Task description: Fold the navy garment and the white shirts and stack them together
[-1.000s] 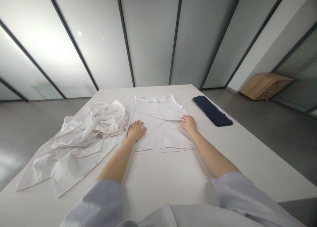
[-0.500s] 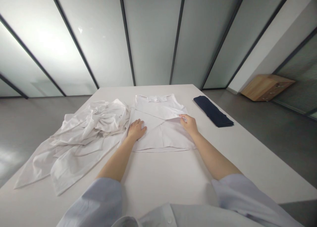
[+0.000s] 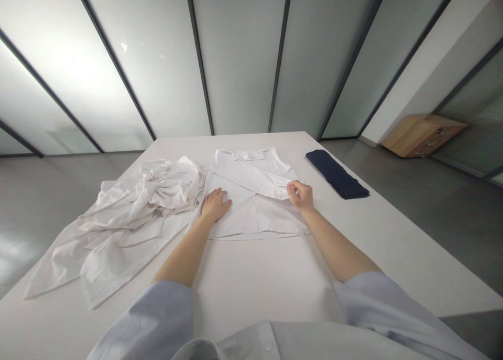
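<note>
A white shirt [image 3: 251, 213] lies flat on the table, its collar at the far end and its hem toward me. One sleeve is folded slantwise across the body. My left hand [image 3: 215, 205] rests flat on the shirt's left side, fingers spread. On the right edge, my right hand [image 3: 301, 194] is closed in a pinch on the folded sleeve's end. Left of the shirt is a crumpled heap of white cloth [image 3: 149, 192], its two long ends stretching toward the near left.
The white table [image 3: 251, 281] carries a folded dark navy cloth [image 3: 336, 174] at its right side. Beyond the table are frosted glass panels [image 3: 239, 56] in dark frames. A wooden cabinet [image 3: 420, 134] stands on the floor at the far right.
My right hand has curled tighter at the right edge, and the sleeve's end has come down lower toward me. My left hand stays in place on the shirt.
</note>
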The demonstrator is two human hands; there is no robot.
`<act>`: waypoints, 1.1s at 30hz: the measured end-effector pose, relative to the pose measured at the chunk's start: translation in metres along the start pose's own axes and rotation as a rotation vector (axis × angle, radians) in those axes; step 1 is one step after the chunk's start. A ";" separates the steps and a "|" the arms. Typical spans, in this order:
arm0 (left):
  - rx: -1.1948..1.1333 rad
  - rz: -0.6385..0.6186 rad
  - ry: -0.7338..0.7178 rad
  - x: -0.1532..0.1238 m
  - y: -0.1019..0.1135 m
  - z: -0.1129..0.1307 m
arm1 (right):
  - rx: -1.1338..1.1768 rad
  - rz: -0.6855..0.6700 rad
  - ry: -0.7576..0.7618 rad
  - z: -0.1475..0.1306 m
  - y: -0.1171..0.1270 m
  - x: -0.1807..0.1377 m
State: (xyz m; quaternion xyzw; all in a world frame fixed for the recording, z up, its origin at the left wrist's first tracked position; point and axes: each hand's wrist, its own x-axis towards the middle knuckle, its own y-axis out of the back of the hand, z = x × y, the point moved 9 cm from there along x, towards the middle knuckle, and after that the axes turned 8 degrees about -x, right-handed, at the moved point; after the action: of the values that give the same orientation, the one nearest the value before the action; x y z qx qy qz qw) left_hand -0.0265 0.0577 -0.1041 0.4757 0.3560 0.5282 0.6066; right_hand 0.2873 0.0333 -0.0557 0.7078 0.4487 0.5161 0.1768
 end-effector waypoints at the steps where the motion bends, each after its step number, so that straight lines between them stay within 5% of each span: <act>1: -0.001 0.001 0.000 0.000 0.000 0.000 | 0.006 0.017 0.006 0.000 0.002 0.000; 14: 0.011 0.010 -0.004 -0.001 0.000 -0.001 | -0.138 0.250 -0.065 0.019 0.024 0.004; 17: 0.007 0.009 0.002 -0.001 0.001 0.000 | -0.183 0.111 -0.013 0.015 0.005 0.008; 24: 0.014 -0.003 0.003 0.000 0.001 0.001 | -0.456 -0.556 -0.059 0.014 -0.071 -0.012; 33: 0.005 0.005 -0.005 -0.001 0.002 0.001 | -0.491 -0.631 -0.041 0.013 -0.071 -0.013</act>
State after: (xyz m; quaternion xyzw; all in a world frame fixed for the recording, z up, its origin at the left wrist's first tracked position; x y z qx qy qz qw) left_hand -0.0261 0.0567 -0.1021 0.4796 0.3547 0.5273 0.6051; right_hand 0.2656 0.0634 -0.1187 0.4822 0.5039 0.5140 0.4994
